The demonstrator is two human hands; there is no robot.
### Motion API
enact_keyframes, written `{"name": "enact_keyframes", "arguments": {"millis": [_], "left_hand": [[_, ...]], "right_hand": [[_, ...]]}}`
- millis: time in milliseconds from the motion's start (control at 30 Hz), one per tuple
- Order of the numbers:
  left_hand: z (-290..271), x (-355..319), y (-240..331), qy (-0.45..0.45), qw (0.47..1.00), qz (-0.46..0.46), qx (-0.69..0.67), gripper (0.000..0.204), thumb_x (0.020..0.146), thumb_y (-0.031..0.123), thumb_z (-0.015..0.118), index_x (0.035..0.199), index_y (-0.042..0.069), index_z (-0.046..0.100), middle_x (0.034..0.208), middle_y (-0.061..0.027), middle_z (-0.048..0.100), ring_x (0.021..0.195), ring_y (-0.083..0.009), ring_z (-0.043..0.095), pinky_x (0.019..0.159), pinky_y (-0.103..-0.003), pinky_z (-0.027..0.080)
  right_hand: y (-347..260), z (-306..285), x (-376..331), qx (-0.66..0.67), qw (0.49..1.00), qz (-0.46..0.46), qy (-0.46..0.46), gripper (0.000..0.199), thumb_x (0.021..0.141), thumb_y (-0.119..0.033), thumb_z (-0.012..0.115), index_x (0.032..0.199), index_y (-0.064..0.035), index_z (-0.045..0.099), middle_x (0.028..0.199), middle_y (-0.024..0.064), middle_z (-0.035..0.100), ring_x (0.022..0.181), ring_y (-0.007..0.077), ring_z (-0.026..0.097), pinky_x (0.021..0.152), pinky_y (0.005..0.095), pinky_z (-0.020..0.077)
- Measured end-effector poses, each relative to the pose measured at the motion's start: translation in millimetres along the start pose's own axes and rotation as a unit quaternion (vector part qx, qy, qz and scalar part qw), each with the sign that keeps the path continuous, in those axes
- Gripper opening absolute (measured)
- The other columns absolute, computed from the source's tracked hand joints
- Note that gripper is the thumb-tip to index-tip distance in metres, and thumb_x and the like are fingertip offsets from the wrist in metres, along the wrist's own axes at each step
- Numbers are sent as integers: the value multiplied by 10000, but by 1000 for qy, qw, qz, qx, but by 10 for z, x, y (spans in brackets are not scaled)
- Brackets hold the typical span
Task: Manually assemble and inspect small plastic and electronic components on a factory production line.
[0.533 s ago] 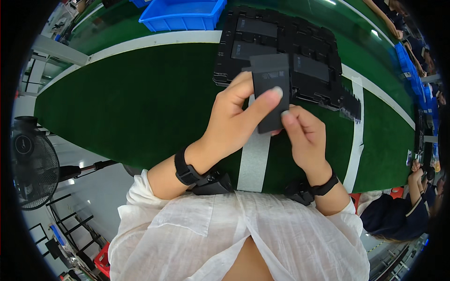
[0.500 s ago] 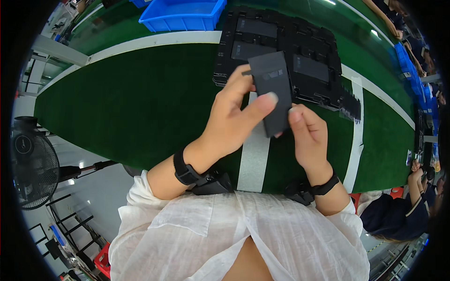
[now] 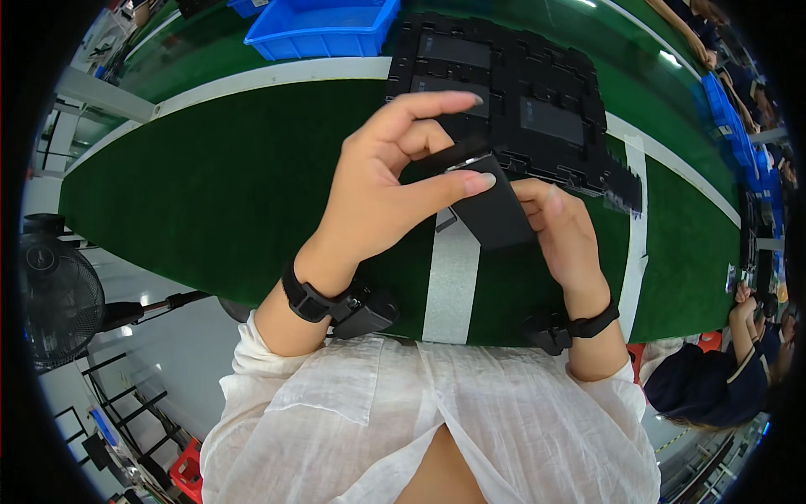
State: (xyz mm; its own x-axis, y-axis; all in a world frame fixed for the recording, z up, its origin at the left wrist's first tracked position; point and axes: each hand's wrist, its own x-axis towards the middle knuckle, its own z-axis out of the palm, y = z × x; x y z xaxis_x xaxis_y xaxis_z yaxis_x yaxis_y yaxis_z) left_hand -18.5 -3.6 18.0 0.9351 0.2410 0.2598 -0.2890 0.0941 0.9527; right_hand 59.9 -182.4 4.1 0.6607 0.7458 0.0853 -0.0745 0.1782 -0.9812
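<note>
Grip of the left hand (image 3: 357, 197): clamped on a flat black block (image 3: 499, 220), the thumb pressed on its upturned face near the upper end, the index finger stretched out free above it, and the remaining fingers partly hidden. The block is held in the air above the table (image 3: 210, 160), tilted, with its lower end pointing toward the right; the thumb's placement near one end presumably leaves most of the face uncovered and the far end free for the other hand. A thin dark tab (image 3: 447, 221) juts out on the block's left side, clear of the thumb. Right hand (image 3: 571, 235): curled at the block's right edge, thumb and fingers close together; whether they pinch the block or merely steady it cannot be told, though the position suggests support on the side opposite the left thumb. Just beyond the hands lies a black tray (image 3: 509, 84), within easy reach, its recesses bearing similar dark blocks (image 3: 550, 122) laid flat, a layout that probably serves to keep them apart. Farther off, left of the tray, stands a blue bin (image 3: 323, 46). Black straps (image 3: 304, 298) encircle both wrists, leaving the fingers unencumbered.
</note>
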Motion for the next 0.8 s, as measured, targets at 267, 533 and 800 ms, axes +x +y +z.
{"name": "enact_keyframes", "arguments": {"millis": [267, 533, 800], "left_hand": [[92, -18, -156, -7, 987, -119, -111, 207, 798, 51, 634, 996, -5, 607, 1029, -77, 575, 931, -140, 557, 826, -279, 446], [96, -32, -288, -114, 950, -124, -263, 796, 772, 695, 475, 1153, -4, 478, 1172, -152, 503, 1110, -264, 498, 932, -357, 409], [292, -127, -201, -149, 989, 13, 1, 492, 883, 200, 551, 1310, 7, 401, 1310, -124, 436, 1157, -212, 428, 945, -331, 352]], "right_hand": [[43, 27, -24, -253, 965, -63, 20, 105, 849, -84, 602, 907, -5, 639, 649, 41, 611, 576, 46, 530, 526, 191, 400], [68, 80, -71, -43, 999, 17, 22, 124, 878, -96, 580, 906, 6, 646, 778, -7, 617, 705, 34, 519, 619, 189, 421], [98, 113, -45, 38, 999, -17, 32, 136, 917, -118, 516, 904, -1, 585, 830, -10, 599, 765, 53, 519, 722, 213, 430]]}}
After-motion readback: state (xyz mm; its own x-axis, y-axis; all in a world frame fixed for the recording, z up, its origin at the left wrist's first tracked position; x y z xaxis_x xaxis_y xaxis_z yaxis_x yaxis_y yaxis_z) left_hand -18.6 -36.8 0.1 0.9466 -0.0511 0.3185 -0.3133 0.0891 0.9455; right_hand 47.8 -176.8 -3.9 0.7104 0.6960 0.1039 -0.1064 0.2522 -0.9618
